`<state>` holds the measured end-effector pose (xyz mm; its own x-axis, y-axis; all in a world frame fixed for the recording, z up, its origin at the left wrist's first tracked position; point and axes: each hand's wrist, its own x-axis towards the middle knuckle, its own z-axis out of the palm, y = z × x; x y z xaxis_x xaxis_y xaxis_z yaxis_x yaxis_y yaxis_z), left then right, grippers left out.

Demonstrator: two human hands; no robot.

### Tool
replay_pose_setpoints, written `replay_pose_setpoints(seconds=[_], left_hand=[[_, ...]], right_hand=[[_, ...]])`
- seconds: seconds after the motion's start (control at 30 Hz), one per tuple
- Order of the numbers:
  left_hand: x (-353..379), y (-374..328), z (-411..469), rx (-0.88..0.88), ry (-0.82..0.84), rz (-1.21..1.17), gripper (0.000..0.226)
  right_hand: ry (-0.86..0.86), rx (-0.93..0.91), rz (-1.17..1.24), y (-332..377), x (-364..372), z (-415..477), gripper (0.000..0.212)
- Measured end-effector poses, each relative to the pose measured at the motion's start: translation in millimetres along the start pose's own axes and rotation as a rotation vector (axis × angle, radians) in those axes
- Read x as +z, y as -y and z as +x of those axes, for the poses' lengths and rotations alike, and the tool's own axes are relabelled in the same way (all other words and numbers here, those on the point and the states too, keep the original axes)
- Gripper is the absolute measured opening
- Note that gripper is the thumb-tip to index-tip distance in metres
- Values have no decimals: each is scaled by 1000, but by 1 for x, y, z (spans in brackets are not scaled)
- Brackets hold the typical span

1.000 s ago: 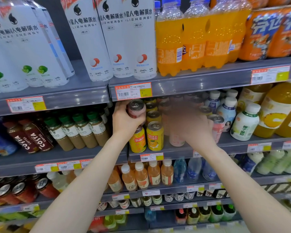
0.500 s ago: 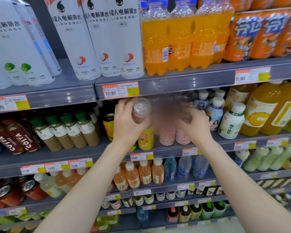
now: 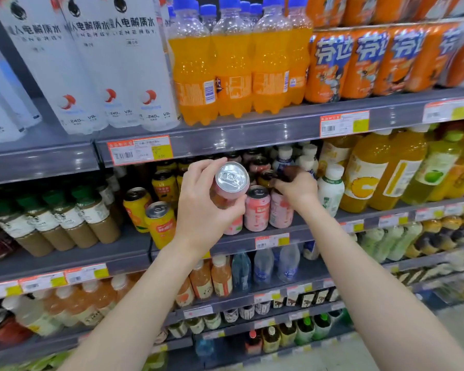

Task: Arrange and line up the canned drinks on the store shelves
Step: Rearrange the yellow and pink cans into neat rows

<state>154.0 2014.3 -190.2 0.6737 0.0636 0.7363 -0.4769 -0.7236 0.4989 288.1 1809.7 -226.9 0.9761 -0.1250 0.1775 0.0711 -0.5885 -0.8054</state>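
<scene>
My left hand (image 3: 202, 207) grips a pink can (image 3: 229, 184) out in front of the middle shelf, its silver top tilted toward me. My right hand (image 3: 296, 187) reaches into the shelf and closes over the top of a pink can (image 3: 280, 211) in the front row. Another pink can (image 3: 257, 208) stands between the two hands. Yellow cans (image 3: 160, 223) stand to the left, one of them set forward of the others. More cans sit in shadow behind the front rows.
Green-capped coffee bottles (image 3: 59, 223) stand left of the cans, white bottles (image 3: 330, 187) and large juice bottles (image 3: 364, 170) to the right. The shelf above (image 3: 225, 136) hangs low over the can tops. Lower shelves carry small bottles.
My left hand has drawn its pink can out of the shelf and tipped its top toward me. My right hand has settled onto a front pink can. The view has shifted right.
</scene>
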Motion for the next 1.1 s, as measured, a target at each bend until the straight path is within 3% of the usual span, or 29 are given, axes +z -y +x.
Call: replay_pose_setpoints(seconds=[0.2,0.33,0.67,0.97,1.1], left_hand=[[10,-8,2,-116,62,-54,63],[19,-7,-2,-175,63,-62,59],[20,-7,-6,-256,-15,-102,57],[18,-6,-5,-315,-76,-131,62],[20,-7,-3,-322,-80,-134,60]], right_hand=[[157,41,-55,1,-3,16,50],[210,101,-67,2,4,24,37],[200,148,-14,1,13,27,24],[93,143,93,-6,23,26,27],[124,152,74,-6,22,29,25]])
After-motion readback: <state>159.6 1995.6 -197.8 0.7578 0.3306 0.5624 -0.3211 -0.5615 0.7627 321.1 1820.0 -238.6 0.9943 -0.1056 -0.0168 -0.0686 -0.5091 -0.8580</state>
